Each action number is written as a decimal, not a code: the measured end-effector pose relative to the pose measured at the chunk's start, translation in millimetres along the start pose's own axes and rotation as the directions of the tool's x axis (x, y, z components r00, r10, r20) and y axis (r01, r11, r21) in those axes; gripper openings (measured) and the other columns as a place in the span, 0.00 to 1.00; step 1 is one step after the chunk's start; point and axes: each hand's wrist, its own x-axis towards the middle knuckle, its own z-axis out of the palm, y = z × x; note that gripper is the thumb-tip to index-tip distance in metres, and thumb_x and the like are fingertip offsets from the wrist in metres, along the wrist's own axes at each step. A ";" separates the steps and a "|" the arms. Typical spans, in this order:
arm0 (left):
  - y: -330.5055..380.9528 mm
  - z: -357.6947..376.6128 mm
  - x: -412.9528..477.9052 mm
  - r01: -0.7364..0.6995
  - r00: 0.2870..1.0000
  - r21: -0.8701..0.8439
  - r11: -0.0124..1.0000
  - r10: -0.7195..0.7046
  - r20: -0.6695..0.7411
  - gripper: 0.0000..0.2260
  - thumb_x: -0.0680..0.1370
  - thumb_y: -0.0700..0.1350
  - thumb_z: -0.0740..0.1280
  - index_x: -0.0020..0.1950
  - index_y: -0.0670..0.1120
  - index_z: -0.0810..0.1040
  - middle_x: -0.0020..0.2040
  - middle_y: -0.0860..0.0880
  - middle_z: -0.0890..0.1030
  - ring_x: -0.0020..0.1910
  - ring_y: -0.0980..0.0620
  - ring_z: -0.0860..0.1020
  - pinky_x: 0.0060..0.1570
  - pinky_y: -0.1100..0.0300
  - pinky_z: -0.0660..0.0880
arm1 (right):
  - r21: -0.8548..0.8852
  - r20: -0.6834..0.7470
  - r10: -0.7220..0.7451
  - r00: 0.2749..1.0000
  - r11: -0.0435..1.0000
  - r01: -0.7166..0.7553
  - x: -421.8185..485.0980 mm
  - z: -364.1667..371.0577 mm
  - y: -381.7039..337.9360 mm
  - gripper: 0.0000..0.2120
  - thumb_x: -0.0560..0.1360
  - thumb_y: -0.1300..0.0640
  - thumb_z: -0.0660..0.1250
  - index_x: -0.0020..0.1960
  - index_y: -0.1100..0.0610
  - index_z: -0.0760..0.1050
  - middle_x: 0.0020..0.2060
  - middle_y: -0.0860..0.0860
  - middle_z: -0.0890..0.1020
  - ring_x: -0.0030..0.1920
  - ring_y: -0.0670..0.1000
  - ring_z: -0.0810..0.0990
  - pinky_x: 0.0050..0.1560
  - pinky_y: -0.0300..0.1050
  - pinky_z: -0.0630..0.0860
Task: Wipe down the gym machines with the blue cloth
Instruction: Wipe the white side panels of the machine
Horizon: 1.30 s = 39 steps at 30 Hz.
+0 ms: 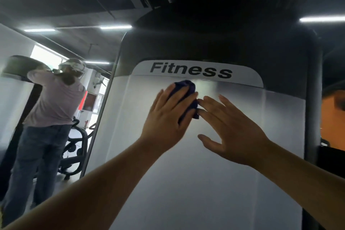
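A tall gym machine shroud fills the view, with a grey-white panel (214, 164) and a white band reading "Fitness" near its top. The blue cloth (183, 87) is bunched against the panel just under that word. My left hand (168, 117) lies flat over the cloth and presses it to the panel, fingers spread. My right hand (231, 129) is beside it on the right, open with fingers apart; its fingertips touch the cloth's lower right edge. Most of the cloth is hidden under my left hand.
A dark frame post (313, 99) runs down the machine's right side. On the left a wall mirror (56, 99) shows a person in a pink top and jeans reaching up, and a black exercise machine (74, 147) behind. An orange wall (332, 117) is at far right.
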 end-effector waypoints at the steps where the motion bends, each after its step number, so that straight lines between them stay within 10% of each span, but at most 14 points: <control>1: -7.3 -0.3 1.9 0.048 0.999 -0.035 0.998 -0.049 -0.023 0.23 0.90 0.56 0.58 0.86 0.55 0.65 0.86 0.54 0.64 0.87 0.51 0.55 0.85 0.42 0.60 | -0.006 0.022 -0.008 1.000 1.000 0.008 -0.4 0.4 0.6 0.35 0.85 0.34 0.61 0.85 0.53 0.63 0.86 0.51 0.62 0.86 0.42 0.42 0.86 0.46 0.40; 5: -15.5 -0.8 6.1 0.313 0.943 -0.143 0.939 -0.325 -0.067 0.24 0.90 0.57 0.57 0.87 0.55 0.64 0.87 0.55 0.62 0.88 0.49 0.55 0.85 0.45 0.61 | -0.008 0.047 -0.011 0.999 1.000 0.012 2.3 -0.5 1.7 0.37 0.85 0.34 0.60 0.86 0.53 0.61 0.86 0.50 0.61 0.87 0.47 0.52 0.87 0.50 0.46; 9: -13.4 1.4 3.6 0.101 0.994 -0.119 0.988 -0.105 -0.022 0.25 0.90 0.57 0.60 0.86 0.53 0.64 0.87 0.53 0.63 0.88 0.50 0.54 0.85 0.46 0.62 | 0.009 0.047 0.049 0.998 0.999 -0.050 16.2 -0.6 0.3 0.37 0.85 0.31 0.57 0.86 0.52 0.62 0.87 0.50 0.60 0.87 0.49 0.52 0.87 0.51 0.47; 13: -51.4 -3.5 0.7 0.331 0.940 -0.195 0.923 -0.341 -0.023 0.25 0.90 0.60 0.56 0.87 0.57 0.60 0.88 0.56 0.59 0.87 0.53 0.55 0.85 0.46 0.61 | -0.067 0.049 0.043 0.998 0.997 -0.039 43.0 2.8 -11.5 0.35 0.85 0.31 0.54 0.85 0.49 0.65 0.87 0.52 0.60 0.87 0.54 0.53 0.86 0.64 0.51; 19: -72.2 -1.9 -14.8 0.266 0.963 -0.173 0.948 -0.270 0.002 0.25 0.90 0.59 0.55 0.88 0.57 0.60 0.87 0.56 0.60 0.87 0.53 0.55 0.85 0.48 0.58 | -0.216 0.114 0.081 0.990 0.975 -0.055 59.6 12.5 -29.3 0.36 0.85 0.28 0.45 0.87 0.44 0.58 0.88 0.53 0.53 0.88 0.58 0.47 0.84 0.71 0.45; 23: -102.7 -10.7 -18.1 0.531 0.835 -0.299 0.793 -0.549 0.030 0.26 0.89 0.61 0.54 0.87 0.59 0.59 0.88 0.56 0.59 0.88 0.49 0.51 0.86 0.39 0.56 | -0.242 0.119 0.065 0.991 0.970 -0.034 59.0 10.5 -25.6 0.36 0.85 0.28 0.46 0.87 0.45 0.60 0.88 0.54 0.54 0.88 0.59 0.49 0.83 0.73 0.48; 27: -55.4 -9.1 -28.9 0.129 0.992 -0.133 0.983 -0.125 0.034 0.25 0.90 0.58 0.57 0.87 0.57 0.59 0.88 0.58 0.56 0.88 0.55 0.42 0.86 0.51 0.45 | -0.267 0.114 0.073 0.991 0.963 -0.040 59.2 13.5 -26.8 0.36 0.85 0.28 0.47 0.87 0.45 0.59 0.88 0.54 0.54 0.88 0.60 0.49 0.83 0.73 0.48; 32: -92.7 -5.7 -12.7 0.339 0.932 -0.278 0.899 -0.361 -0.030 0.20 0.90 0.58 0.56 0.83 0.60 0.65 0.83 0.56 0.66 0.85 0.52 0.60 0.84 0.50 0.59 | -0.257 0.123 0.062 0.991 0.966 -0.029 58.8 13.8 -33.3 0.34 0.85 0.31 0.48 0.86 0.44 0.61 0.88 0.53 0.55 0.88 0.63 0.48 0.83 0.73 0.46; 34: -132.4 -7.0 -4.4 0.435 0.875 -0.348 0.830 -0.481 -0.053 0.11 0.89 0.54 0.56 0.68 0.62 0.75 0.68 0.54 0.77 0.71 0.45 0.76 0.73 0.42 0.73 | -0.250 0.121 0.052 0.991 0.968 -0.021 59.0 15.4 -38.0 0.33 0.86 0.32 0.49 0.86 0.45 0.62 0.88 0.54 0.55 0.87 0.65 0.46 0.83 0.74 0.46; 37: -174.7 -13.4 -5.9 0.580 0.784 -0.363 0.729 -0.621 0.004 0.10 0.85 0.53 0.56 0.49 0.61 0.76 0.53 0.51 0.79 0.57 0.40 0.79 0.55 0.45 0.74 | -0.249 0.127 0.048 0.991 0.968 -0.015 60.7 16.3 -40.4 0.33 0.86 0.32 0.49 0.86 0.45 0.62 0.88 0.54 0.55 0.87 0.66 0.46 0.82 0.74 0.47; 39: -162.5 -12.9 -10.1 0.575 0.787 -0.392 0.718 -0.617 0.024 0.09 0.85 0.54 0.57 0.54 0.60 0.77 0.58 0.50 0.80 0.60 0.44 0.79 0.63 0.42 0.76 | -0.264 0.124 0.050 0.991 0.964 -0.016 60.8 16.3 -40.0 0.33 0.86 0.32 0.49 0.86 0.45 0.62 0.88 0.54 0.54 0.87 0.66 0.46 0.82 0.74 0.47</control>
